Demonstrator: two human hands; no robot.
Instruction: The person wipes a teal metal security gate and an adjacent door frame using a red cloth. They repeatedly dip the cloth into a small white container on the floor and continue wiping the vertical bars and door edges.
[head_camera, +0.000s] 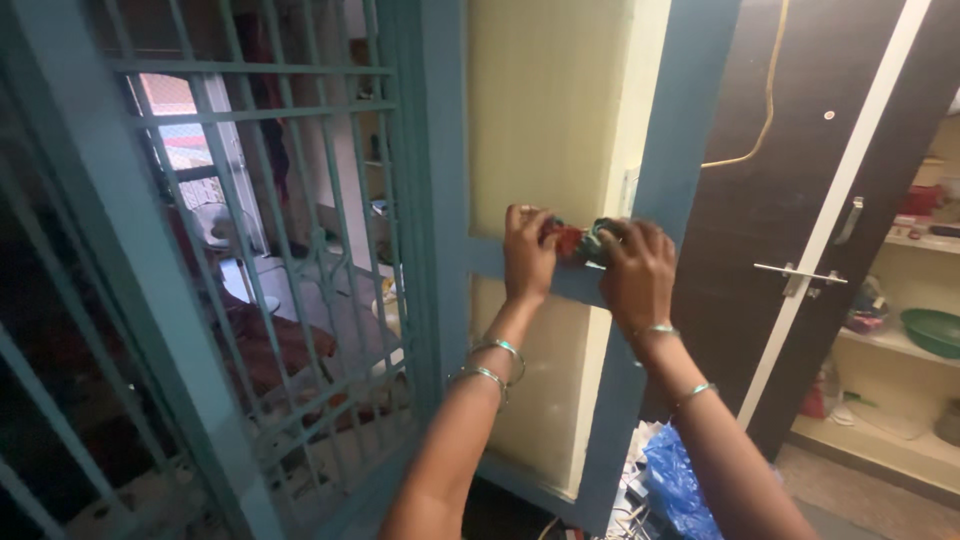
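A small red fabric-like piece and a dark green rounded object sat pinched between both hands, against the teal door's crossbar.

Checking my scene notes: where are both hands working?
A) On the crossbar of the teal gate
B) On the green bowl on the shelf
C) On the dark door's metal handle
A: the left hand and right hand meet at a red-and-green object on the teal gate's crossbar.
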